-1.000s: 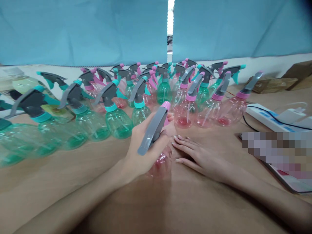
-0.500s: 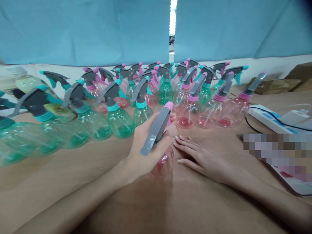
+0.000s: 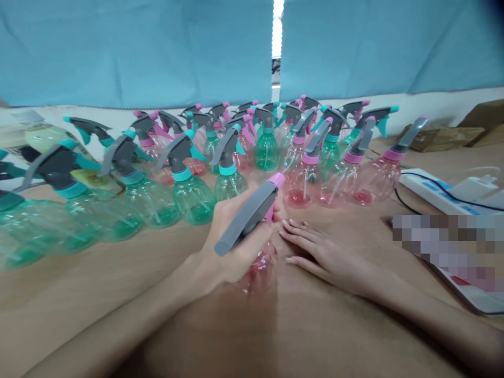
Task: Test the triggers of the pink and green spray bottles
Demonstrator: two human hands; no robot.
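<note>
My left hand is wrapped round the neck of a pink spray bottle, under its grey sprayer head with a pink nozzle. The fingers reach round to the pink trigger; part of the neck is hidden behind them. A little pink tint shows through the clear body. To its right, my right hand lies palm down on the wooden table, fingers stretched out and holding nothing. Just beyond the left hand stands a green spray bottle, and a pink-collared spray bottle stands beyond the right hand.
Several green spray bottles line the left side, with more mixed ones behind. At the right lie a white power strip with a black cable, a blurred-out device and cardboard boxes. A blue curtain hangs at the back.
The pink bottle in my left hand has turned and dipped slightly, its sprayer head now slanting more to the lower left. My right hand has stayed in place.
</note>
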